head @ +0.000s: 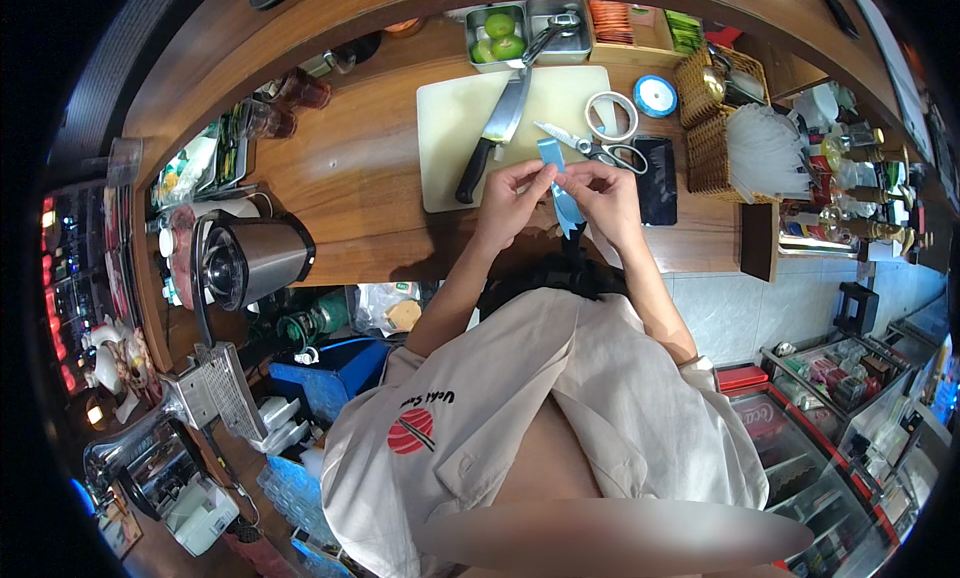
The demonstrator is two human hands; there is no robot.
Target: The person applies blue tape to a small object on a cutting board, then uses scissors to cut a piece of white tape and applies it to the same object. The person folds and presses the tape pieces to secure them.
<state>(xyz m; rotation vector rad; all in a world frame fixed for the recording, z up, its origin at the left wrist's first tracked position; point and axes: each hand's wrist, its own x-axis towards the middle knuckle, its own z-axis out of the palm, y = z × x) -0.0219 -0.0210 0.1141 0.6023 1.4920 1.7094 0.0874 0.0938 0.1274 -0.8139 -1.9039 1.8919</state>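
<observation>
A strip of light blue ribbon (551,152) is pinched between my left hand (516,195) and my right hand (606,195). Its tail hangs below my fingers and ends in a notched cut. Both hands are above the front edge of a white cutting board (442,120). Left of the ribbon, a black-handled kitchen knife (504,113) lies on the board. Just beyond my right hand, scissors (574,139) rest with their grey-and-black handles past the board's edge. A roll of white tape (628,135) lies flat near them, and a blue ribbon spool (655,96) is farther right.
A black smartphone (657,180) lies right of my hand. Behind the board, a metal container (484,62) holds green limes. Wicker baskets (701,158) with wrapped items and bottles line the right side. A steel appliance (262,255) is at left on the wooden counter (352,173).
</observation>
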